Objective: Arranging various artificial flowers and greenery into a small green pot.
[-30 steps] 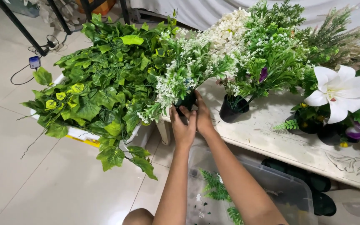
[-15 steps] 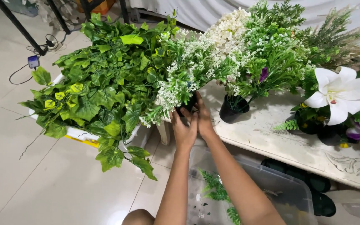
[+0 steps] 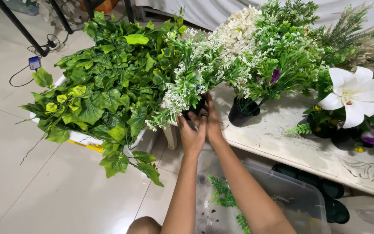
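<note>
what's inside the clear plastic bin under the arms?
In the clear plastic bin: green fern-like sprigs and small loose white and dark bits on the bottom. The person's forearms cover part of the inside, and the frame edge cuts off its near end.

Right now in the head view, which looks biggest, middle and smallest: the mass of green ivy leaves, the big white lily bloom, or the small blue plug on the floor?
1. Mass of green ivy leaves
2. Big white lily bloom
3. Small blue plug, though it lies farther from the camera.

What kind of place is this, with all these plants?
Probably a home or small workshop where fake flower arrangements are made: leafy ivy garlands, potted white-flowered sprays on a worn white table, a clear plastic bin of greenery on the tiled floor.
</note>
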